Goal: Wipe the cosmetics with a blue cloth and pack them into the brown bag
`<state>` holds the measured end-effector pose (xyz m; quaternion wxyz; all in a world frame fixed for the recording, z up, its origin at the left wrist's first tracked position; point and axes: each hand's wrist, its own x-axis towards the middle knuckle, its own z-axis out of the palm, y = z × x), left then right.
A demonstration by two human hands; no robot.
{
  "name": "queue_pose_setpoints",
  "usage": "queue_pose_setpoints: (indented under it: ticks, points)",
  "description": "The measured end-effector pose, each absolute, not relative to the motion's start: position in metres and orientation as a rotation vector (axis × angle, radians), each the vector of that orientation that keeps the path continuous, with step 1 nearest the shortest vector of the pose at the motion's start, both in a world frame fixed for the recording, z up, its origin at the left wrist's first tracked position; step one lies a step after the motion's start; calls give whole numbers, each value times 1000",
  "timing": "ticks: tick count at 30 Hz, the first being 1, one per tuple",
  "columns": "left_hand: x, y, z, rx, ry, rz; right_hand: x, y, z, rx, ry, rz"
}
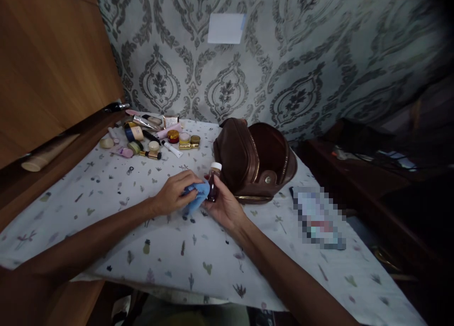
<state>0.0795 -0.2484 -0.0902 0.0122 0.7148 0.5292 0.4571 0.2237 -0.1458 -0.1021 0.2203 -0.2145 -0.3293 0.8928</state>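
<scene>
Bare forearms (109, 231) lie nearest; I see the left hand (175, 192) bunching a blue cloth (200, 190) against the bottle (213, 185), which the right hand (229, 208) grips beside the bag (236, 163). Hard rubbing could twist it loose.

Dim overall (right edge dark and blurry).

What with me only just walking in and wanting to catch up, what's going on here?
A person's left hand holds a blue cloth against a small dark bottle gripped in the right hand. The bottle's white cap is on. Just behind it, an unzipped brown bag sits on the patterned tablecloth, with cosmetic jars and tubes grouped at the far left.
</scene>
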Motion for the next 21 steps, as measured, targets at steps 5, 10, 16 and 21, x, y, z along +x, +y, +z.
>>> queue_pose_setpoints:
  ticks: [5,10,16,21]
  points:
    - [75,-246,-91,2039,1802,1406,225,-149,-102,-473,-961,2496]
    - [74,-241,-91,1654,1694,1281,227,-148,-98,-410,-955,2442]
    - [86,-239,-108,1041,1152,1283,231,-147,-92,-378,-1085,2426]
    - [95,-241,-114,643,1077,1336,230,-151,-92,-304,-1183,2420]
